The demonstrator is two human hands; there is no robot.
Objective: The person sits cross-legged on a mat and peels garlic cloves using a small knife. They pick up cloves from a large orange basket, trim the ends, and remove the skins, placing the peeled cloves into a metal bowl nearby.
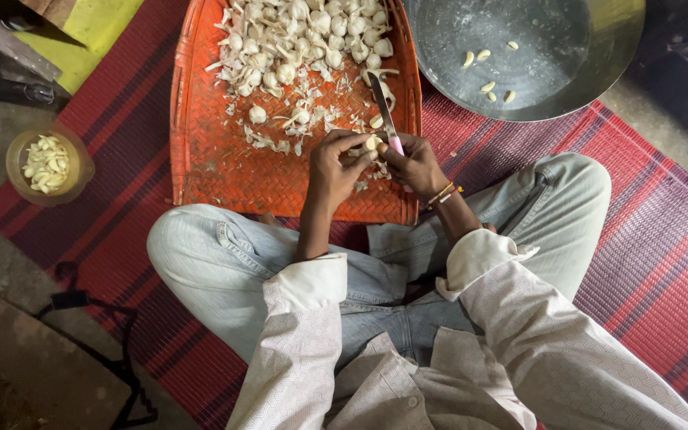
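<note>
Garlic clove (372, 143) sits pinched in your left hand (336, 169) just above the orange woven tray (209, 159), so skins drop there. Your right hand (417, 165) is clenched on a pink-handled knife (384, 110), blade pointing away (over the unpeeled heap (304, 40)). Peeled cloves lie in the steel pan (591, 72).

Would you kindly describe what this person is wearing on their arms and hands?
Both arms wear a pale, cream shirt with a fine woven pattern; the sleeves are rolled back to about the elbow, showing plain lighter cuffs. The forearms below are bare. The right hand has thin bangles at the wrist, gold and reddish in colour. The left hand is bare, with no glove or ring visible.
</note>
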